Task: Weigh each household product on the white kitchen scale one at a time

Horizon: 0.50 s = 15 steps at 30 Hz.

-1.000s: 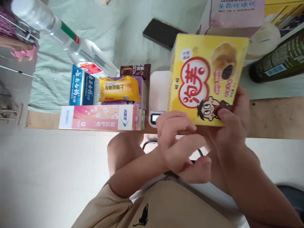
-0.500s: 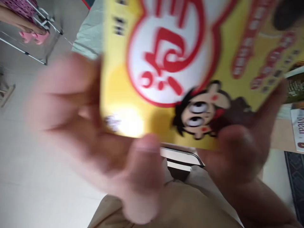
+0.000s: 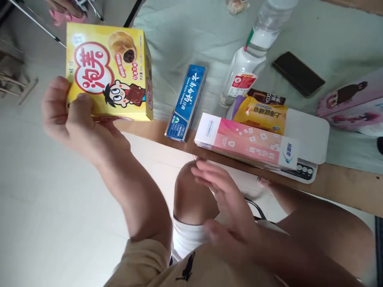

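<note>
A yellow snack box (image 3: 131, 107) with red lettering, a cartoon child and a puff picture is held out at the upper left. My left hand (image 3: 77, 111) grips its lower left corner, thumb on the printed face. My right hand (image 3: 224, 203) holds nothing; its fingers are stretched out, a little blurred, above my lap. Nearest to that hand on the table are a pink and white toothpaste box (image 3: 245, 139) and a blue toothpaste box (image 3: 187, 101). The pink box lies across a white kitchen scale (image 3: 311, 135), beside a yellow soap packet (image 3: 260, 113).
A clear bottle with a white label (image 3: 243, 75) lies on the green tablecloth (image 3: 167, 36). A dark phone-like slab (image 3: 298, 73) is right of it, and a pink package (image 3: 353, 103) stands at the right edge. The wooden table edge (image 3: 344, 179) runs above my knees.
The yellow box has moved away from the camera to the upper left, held by my left hand alone. My right hand has let go of it. The view now takes in the table.
</note>
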### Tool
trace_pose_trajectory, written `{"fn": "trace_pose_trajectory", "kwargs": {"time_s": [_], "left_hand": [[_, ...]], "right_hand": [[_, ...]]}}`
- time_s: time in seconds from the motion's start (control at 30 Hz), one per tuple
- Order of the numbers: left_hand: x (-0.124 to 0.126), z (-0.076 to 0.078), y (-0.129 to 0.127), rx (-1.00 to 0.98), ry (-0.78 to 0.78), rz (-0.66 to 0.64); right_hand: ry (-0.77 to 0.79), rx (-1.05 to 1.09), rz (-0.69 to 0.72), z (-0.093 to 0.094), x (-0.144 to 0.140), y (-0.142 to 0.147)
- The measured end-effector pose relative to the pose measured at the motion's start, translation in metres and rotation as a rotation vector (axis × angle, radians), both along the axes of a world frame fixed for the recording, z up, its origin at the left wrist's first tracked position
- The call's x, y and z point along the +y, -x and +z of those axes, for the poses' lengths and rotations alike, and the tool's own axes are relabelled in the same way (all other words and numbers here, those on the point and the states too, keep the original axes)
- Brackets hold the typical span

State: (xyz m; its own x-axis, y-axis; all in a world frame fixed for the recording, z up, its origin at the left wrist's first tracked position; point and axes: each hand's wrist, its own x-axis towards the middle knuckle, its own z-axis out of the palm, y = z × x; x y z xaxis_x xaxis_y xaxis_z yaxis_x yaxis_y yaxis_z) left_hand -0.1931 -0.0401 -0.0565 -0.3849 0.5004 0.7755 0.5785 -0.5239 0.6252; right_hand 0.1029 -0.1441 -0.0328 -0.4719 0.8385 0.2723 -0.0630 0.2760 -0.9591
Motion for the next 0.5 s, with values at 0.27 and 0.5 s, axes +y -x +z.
{"fn": "trace_pose_trajectory", "kwargs": {"time_s": [0.27, 0.5], "left_hand": [[-0.002, -0.028, 0.052, -0.287, 0.411, -0.081], [0.003, -0.049, 0.026, -0.303, 0.602, -0.035]], "right_hand": [[0.118, -0.120, -0.036, -0.031, -0.048, -0.085], [0.084, -0.124, -0.112, -0.032, -0.055, -0.105]]}}
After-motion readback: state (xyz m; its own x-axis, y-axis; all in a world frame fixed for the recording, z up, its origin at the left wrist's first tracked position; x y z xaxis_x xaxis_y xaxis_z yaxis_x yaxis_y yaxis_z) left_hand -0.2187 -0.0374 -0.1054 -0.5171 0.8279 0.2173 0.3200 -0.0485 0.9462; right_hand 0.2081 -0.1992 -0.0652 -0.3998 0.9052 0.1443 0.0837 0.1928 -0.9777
